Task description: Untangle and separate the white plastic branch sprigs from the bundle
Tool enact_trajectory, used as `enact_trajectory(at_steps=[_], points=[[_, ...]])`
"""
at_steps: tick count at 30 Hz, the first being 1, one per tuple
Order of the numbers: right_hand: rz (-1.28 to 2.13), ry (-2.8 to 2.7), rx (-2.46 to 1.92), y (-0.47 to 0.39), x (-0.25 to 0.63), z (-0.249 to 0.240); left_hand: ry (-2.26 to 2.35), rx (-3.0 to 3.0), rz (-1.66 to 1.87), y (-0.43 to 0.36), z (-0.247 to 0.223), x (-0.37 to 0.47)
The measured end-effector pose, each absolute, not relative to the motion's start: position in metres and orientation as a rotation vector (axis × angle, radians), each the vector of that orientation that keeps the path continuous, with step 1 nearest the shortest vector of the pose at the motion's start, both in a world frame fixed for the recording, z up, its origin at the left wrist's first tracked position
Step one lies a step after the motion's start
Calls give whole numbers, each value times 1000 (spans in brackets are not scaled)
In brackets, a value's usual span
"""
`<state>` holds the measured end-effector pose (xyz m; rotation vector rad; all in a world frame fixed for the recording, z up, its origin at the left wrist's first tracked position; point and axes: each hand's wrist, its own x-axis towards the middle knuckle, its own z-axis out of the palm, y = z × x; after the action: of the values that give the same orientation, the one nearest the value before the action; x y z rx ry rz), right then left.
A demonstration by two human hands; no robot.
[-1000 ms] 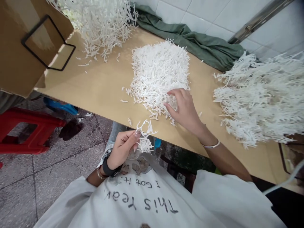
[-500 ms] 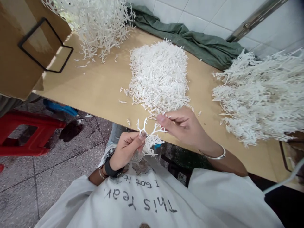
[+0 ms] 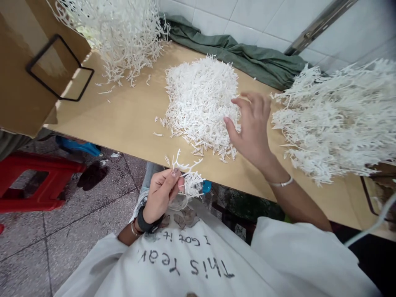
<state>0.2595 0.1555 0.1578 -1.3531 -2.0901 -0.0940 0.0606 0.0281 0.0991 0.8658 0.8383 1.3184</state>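
While your left hand [image 3: 161, 194] pinches a branched white plastic sprig [image 3: 187, 177] at approx 7 o'clock, below the wooden table [image 3: 130, 119] edge, your right hand [image 3: 252, 126] hovers w/ fingers spread, holding nothing, betw. the center pile of white sticks [image 3: 201, 99] & the tangled heap [image 3: 337, 119] at 3 o'clock.

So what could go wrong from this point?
The left hand pinches a thin bunch of white sprigs off the table edge, over the floor; a loose grip could drop some. The open right hand hovers between the middle pile and the branched heap, so it might snag branches and drag the tangle along. Loose sprigs near the edge could be brushed off.
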Motion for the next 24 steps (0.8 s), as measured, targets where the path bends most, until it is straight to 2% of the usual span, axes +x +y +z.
enact_trajectory(at_steps=[2, 5, 7, 9, 15, 19, 24], points=[[172, -2049, -1190, 126, 249, 152, 840, 906, 1362, 28, 97, 61], [904, -2045, -943, 82, 231, 136, 873, 997, 1407, 28, 94, 63], [1203, -1888, -870, 62, 217, 120, 903, 1082, 1424, 28, 93, 65], [1270, -1677, -911, 50, 203, 106, 938, 1173, 1415, 28, 92, 65], [1069, -1336, -1171, 42, 181, 92, 1067, 1352, 1378, 25, 90, 64], [1279, -1186, -1113, 50, 192, 97, 979, 1303, 1239, 20, 86, 62], [1548, -1346, -1042, 55, 226, 121, 850, 1261, 1134, 8, 92, 54]])
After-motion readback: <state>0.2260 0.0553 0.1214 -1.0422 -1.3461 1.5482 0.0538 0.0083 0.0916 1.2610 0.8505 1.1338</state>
